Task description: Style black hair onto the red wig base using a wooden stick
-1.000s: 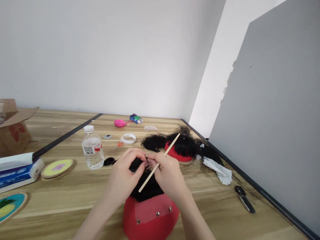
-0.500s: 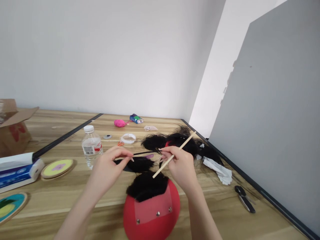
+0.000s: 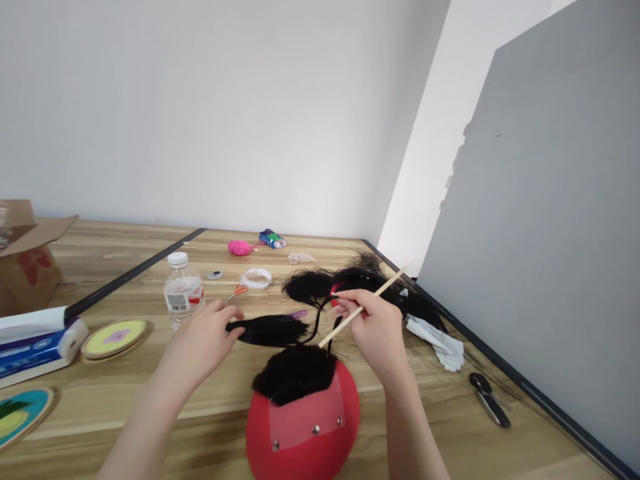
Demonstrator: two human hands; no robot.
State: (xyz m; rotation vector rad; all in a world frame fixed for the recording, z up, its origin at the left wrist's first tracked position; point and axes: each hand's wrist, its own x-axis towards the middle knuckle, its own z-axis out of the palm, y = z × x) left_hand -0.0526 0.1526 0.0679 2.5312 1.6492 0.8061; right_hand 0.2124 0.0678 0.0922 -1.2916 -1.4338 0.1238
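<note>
My right hand (image 3: 373,327) is closed around a pale wooden stick (image 3: 385,285) that slants down to the left. Between its fingertips it also pinches a thin strand of black hair (image 3: 319,317), which hangs in a curve. My left hand (image 3: 207,343) is at the left end of a black hair bundle (image 3: 273,330) lying on the table, its thumb and fingers apart. Below both hands stands a red rounded form (image 3: 305,463) with a clear sheet fixed by metal pins (image 3: 316,430). A patch of short black hair (image 3: 295,373) covers its top.
A water bottle (image 3: 184,293) stands just beyond my left hand, with orange-handled scissors (image 3: 240,290) and white tape (image 3: 256,279) nearby. Loose black hair (image 3: 370,283), a white cloth (image 3: 440,343) and a black-handled tool (image 3: 490,400) lie rightward. Tissues (image 3: 43,350) lie left.
My left hand has let go of the strand and moved left with its fingers parted. My right hand has moved slightly right and up with the stick, and the strand now hangs slack.
</note>
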